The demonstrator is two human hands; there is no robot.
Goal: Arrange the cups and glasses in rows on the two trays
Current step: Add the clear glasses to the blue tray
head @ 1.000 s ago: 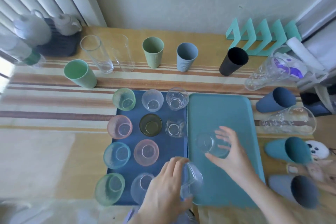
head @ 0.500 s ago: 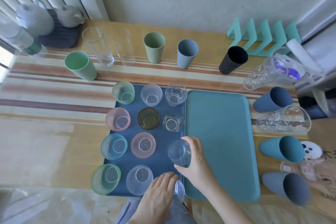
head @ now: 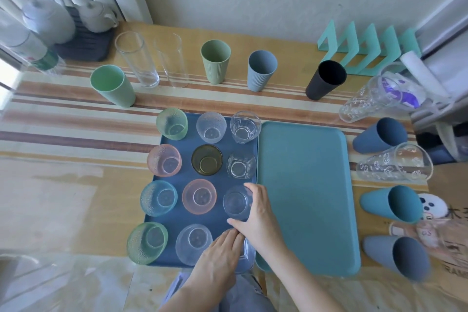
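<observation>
Head view showed our dark blue tray point(head: 177, 220) crowded with pebbled and smooth tumblers beside the bare teal tray point(head: 304, 197). At its 3 o'clock edge our right hand point(head: 255, 215) cupped a clear smooth glass point(head: 235, 201), fingers curled round its rim. At 5 o'clock our left hand point(head: 220, 258) gripped a faceted clear glass point(head: 247, 257), half hidden.

Bright daylight enters from the left, washing out that edge; wide-angle distortion bends and blurs the borders.

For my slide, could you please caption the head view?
Both hands set clear glasses into the blue tray's last column.
</observation>
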